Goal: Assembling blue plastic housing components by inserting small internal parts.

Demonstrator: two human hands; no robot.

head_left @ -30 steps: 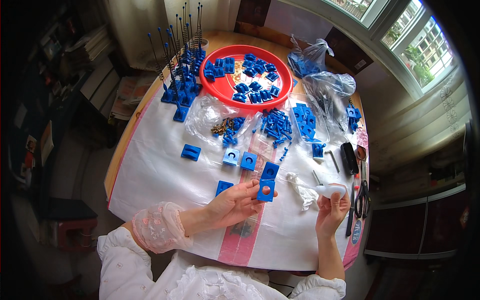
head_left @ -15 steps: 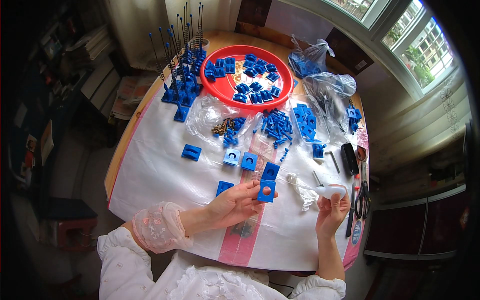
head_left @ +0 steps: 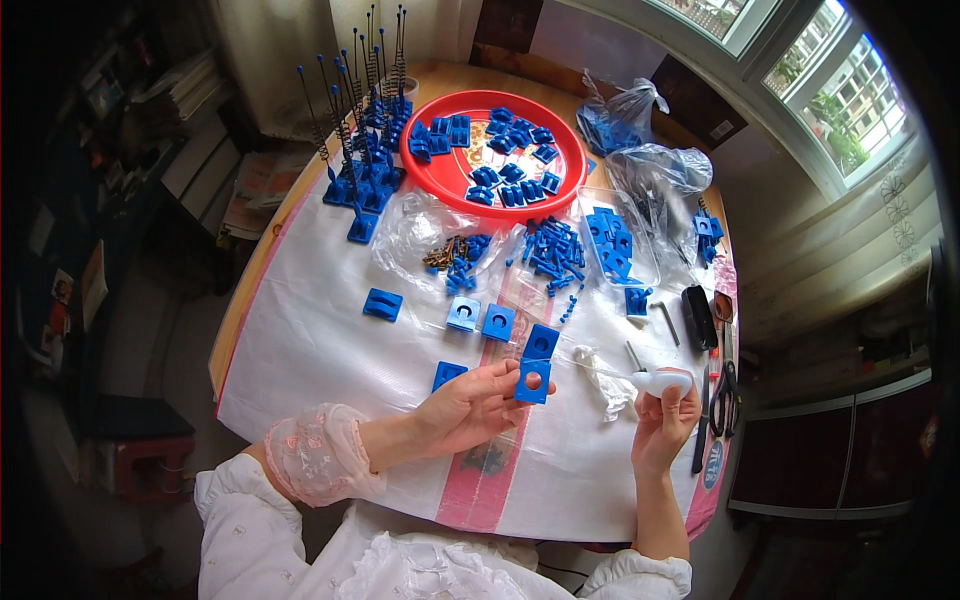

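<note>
My left hand (head_left: 478, 402) pinches a blue square plate with a round hole (head_left: 534, 394) between thumb and fingers, above the near middle of the table. Just beyond that plate shows another blue square piece (head_left: 541, 341); I cannot tell whether the two touch. In my right hand (head_left: 666, 425) is a small white squeeze bottle (head_left: 662, 381), held on its side. A thin pale line, nozzle or strand, runs from it toward the plate. Blue blocks lie near my left hand: one curved block (head_left: 383, 304), two holed blocks (head_left: 463, 314), (head_left: 498, 322) and a partly hidden one (head_left: 449, 375).
A red round tray (head_left: 425, 180) holds several blue blocks. Left of it stand blue bases with black springs (head_left: 365, 180). Blue pegs (head_left: 555, 250), brass screws (head_left: 447, 255) and a clear box (head_left: 650, 265) of plates lie nearer. Scissors (head_left: 725, 390) and crumpled tissue (head_left: 606, 385) are at right.
</note>
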